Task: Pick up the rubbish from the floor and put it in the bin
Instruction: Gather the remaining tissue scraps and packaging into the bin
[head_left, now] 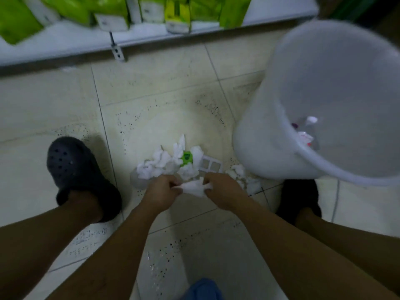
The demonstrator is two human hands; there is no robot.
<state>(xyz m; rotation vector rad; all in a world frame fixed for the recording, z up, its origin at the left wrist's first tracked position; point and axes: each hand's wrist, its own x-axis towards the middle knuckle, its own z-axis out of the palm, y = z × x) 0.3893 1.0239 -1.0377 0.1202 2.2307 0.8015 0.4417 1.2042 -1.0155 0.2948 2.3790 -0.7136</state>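
A heap of crumpled white tissues lies on the tiled floor, with a green wrapper and a white blister tray among it. More white scraps lie beside the bin's foot. My left hand and my right hand both grip one crumpled white tissue stretched between them, just in front of the heap. The translucent white bin stands to the right, tilted toward me, with some rubbish at its bottom.
A white shelf with green packets runs along the far side, on a metal bracket. My feet in dark clogs stand on either side of the heap, the left one and the right one by the bin.
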